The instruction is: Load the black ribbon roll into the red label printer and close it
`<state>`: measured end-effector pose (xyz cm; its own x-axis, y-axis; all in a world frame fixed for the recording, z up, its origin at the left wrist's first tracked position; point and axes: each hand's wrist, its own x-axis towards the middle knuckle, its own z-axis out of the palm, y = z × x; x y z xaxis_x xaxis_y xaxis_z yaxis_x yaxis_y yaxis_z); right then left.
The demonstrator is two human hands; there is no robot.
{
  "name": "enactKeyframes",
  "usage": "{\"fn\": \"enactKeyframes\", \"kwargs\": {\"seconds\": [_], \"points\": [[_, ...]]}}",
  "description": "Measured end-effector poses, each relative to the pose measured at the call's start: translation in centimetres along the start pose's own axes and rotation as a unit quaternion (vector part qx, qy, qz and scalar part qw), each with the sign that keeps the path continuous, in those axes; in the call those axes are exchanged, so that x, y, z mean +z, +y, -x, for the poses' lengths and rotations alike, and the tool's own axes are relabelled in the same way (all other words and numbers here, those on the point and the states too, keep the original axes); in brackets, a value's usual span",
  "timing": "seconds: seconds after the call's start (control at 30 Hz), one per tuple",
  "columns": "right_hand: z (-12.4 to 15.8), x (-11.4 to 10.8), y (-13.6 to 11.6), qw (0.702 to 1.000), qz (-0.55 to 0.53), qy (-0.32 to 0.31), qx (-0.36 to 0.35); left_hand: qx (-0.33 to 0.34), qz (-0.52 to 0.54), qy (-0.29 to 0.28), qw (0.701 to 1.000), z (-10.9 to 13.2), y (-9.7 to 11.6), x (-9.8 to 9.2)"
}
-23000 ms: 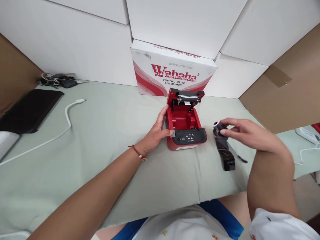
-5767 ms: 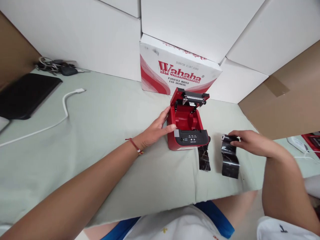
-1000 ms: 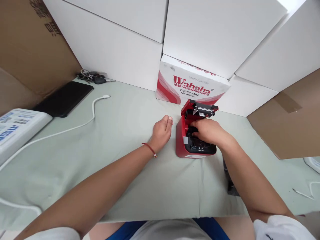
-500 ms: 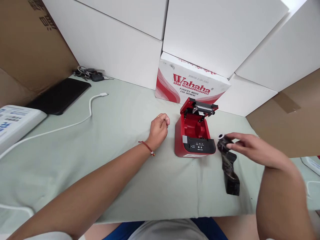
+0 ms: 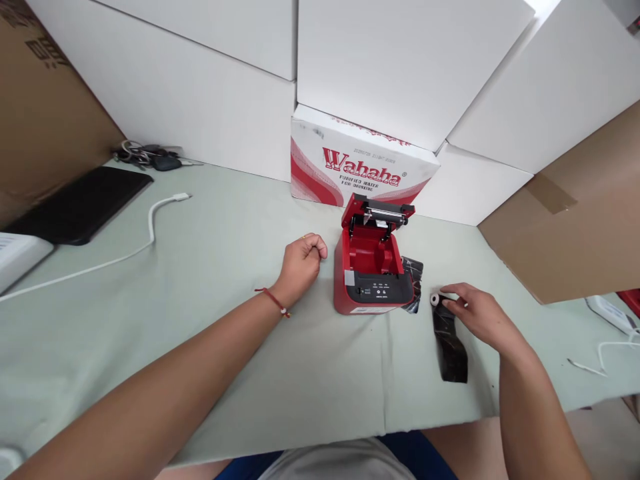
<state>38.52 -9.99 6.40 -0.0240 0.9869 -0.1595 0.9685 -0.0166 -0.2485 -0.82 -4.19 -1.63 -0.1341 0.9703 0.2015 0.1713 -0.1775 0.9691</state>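
Observation:
A small red label printer (image 5: 367, 273) stands on the cloth-covered table with its black-edged lid (image 5: 383, 212) raised, showing a hollow red inside. To its left, my left hand (image 5: 303, 267) rests as a loose fist, apart from the printer, with nothing visible in it. My right hand (image 5: 473, 310) pinches a small roll of black film (image 5: 441, 305) with a white core, right of the printer. A dark glossy strip (image 5: 453, 357) trails from the roll toward me. Another crinkled black piece (image 5: 414, 277) lies against the printer's right side, partly hidden behind it.
A white and red Wahaha box (image 5: 365, 160) leans at the white panels behind the printer. At left are keys (image 5: 155, 157), a black tablet-like slab (image 5: 80, 203) and a white cable (image 5: 150, 230). Cardboard (image 5: 565, 220) borders the right, with another white cable (image 5: 603, 357) beyond.
The view has shifted, so most things appear farther left. My right hand has lowered the roll slightly, and a crinkled black piece now shows beside the printer. My left hand stays a fist.

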Motion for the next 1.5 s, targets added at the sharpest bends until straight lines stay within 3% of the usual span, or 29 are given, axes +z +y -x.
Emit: {"fn": "enactKeyframes", "kwargs": {"seconds": [0.17,0.27,0.43,0.53,0.6,0.67,0.77,0.93,1.27,1.4,1.5], "points": [[-0.5,1.3,0.0,0.999,0.04,-0.031,-0.013,-0.006,-0.004,-0.009,1.0,0.0,0.0,0.0],[-0.7,0.3,-0.7,0.997,0.061,-0.043,-0.022,-0.01,-0.004,-0.009,1.0,0.0,0.0,0.0],[1.6,-5.9,-3.1,0.983,0.062,-0.158,-0.07,-0.01,0.001,-0.012,1.0,0.0,0.0,0.1],[3.0,-9.7,-6.3,0.972,0.013,-0.152,-0.181,-0.01,0.002,-0.015,1.0,0.0,0.0,0.2],[3.0,-10.6,-9.3,0.96,-0.003,-0.129,-0.247,-0.013,0.002,-0.016,1.0,0.0,0.1,0.2],[1.9,-9.8,-12.5,0.956,-0.003,-0.085,-0.28,-0.017,0.002,-0.016,1.0,0.0,0.1,0.2],[-0.8,-6.7,-16.9,0.967,0.069,-0.003,-0.245,-0.021,0.002,-0.016,1.0,0.0,0.2,0.1],[-3.8,-2.5,-21.2,0.962,0.218,0.013,-0.163,-0.026,0.001,-0.019,0.999,0.1,0.4,0.1],[-5.9,-0.7,-22.3,0.963,0.197,-0.008,-0.182,-0.015,0.003,-0.028,1.0,0.1,0.1,0.3],[-7.1,-0.4,-21.9,0.969,0.155,-0.009,-0.192,-0.01,0.004,-0.028,1.0,0.1,0.1,0.3],[-6.4,-0.6,-20.7,0.973,0.101,-0.006,-0.207,-0.007,0.003,-0.029,1.0,0.2,0.1,0.3]]}}
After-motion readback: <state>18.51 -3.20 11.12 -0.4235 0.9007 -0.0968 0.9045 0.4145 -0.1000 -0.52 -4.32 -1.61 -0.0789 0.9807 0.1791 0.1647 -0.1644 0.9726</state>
